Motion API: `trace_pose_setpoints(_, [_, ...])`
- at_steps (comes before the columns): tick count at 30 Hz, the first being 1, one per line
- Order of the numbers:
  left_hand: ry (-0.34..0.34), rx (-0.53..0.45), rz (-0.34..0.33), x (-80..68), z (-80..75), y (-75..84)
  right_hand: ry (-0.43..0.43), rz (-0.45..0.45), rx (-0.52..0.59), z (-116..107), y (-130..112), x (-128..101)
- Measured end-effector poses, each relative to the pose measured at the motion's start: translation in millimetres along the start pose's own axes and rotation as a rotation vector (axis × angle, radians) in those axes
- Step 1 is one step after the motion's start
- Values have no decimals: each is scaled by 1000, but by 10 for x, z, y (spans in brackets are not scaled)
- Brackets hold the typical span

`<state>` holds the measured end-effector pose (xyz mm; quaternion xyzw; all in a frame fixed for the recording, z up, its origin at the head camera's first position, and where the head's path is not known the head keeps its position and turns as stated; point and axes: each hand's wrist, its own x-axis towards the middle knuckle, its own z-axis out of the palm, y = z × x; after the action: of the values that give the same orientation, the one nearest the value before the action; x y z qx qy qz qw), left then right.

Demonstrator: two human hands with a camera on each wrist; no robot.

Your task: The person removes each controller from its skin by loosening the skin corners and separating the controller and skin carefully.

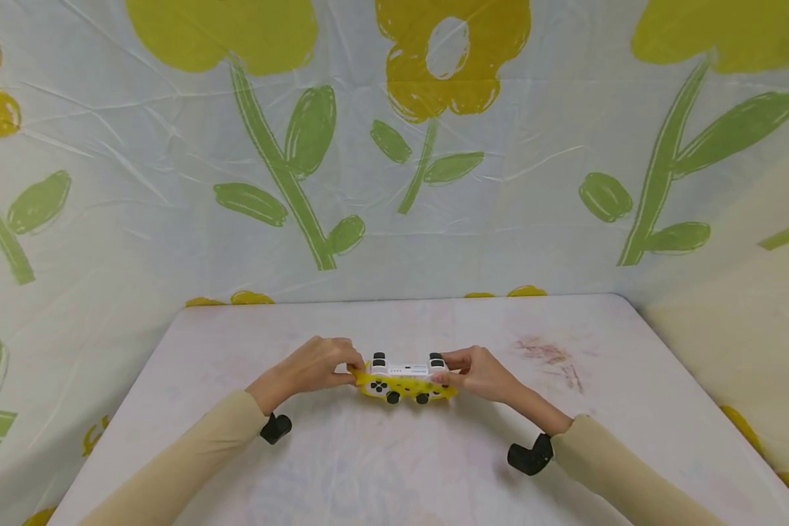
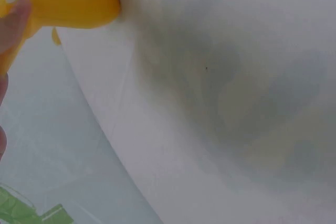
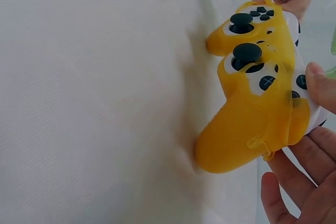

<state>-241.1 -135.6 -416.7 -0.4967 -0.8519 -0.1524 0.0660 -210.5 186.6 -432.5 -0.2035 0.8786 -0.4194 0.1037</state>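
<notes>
A white game controller (image 1: 409,370) with black buttons and sticks stands tilted over the table, its handles toward me. A yellow rubbery cover (image 3: 236,124) wraps its handles and front face, while the white shoulder side shows bare. My left hand (image 1: 321,364) pinches the cover's edge at the controller's left end; in the left wrist view the thumb lies on the yellow cover (image 2: 79,3). At the other end my right hand (image 1: 481,374) grips the controller, thumb on top near the face buttons and fingers underneath. A loose bit of cover edge sticks out near those fingers.
The pale table (image 1: 342,467) has reddish-brown marks (image 1: 552,358) at right. A flower-print cloth (image 1: 500,183) hangs behind and along both sides. Black wrist-worn devices (image 1: 531,454) stick out below both sleeves.
</notes>
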Motion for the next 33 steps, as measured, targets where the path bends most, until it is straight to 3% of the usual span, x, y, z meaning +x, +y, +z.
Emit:
trace_pose_setpoints(3, [-1,40,-13,-8,6,9,6,-9,-11,1,-1,2])
trace_pose_setpoints(9, [-13,25,-68,-32,51,34,7,5,-17,9,2,3])
trace_pose_setpoints(18, [-11,-135,-210,-34,44,93,13,44,10,-4,6,27])
trace_pose_setpoints(24, [-80,-73,-186,-61,9,89,10,40,-9,-10,2,39])
trace_pose_setpoints(33, [-94,9,-128,-115,0,103,0,28,-18,-14,2,43])
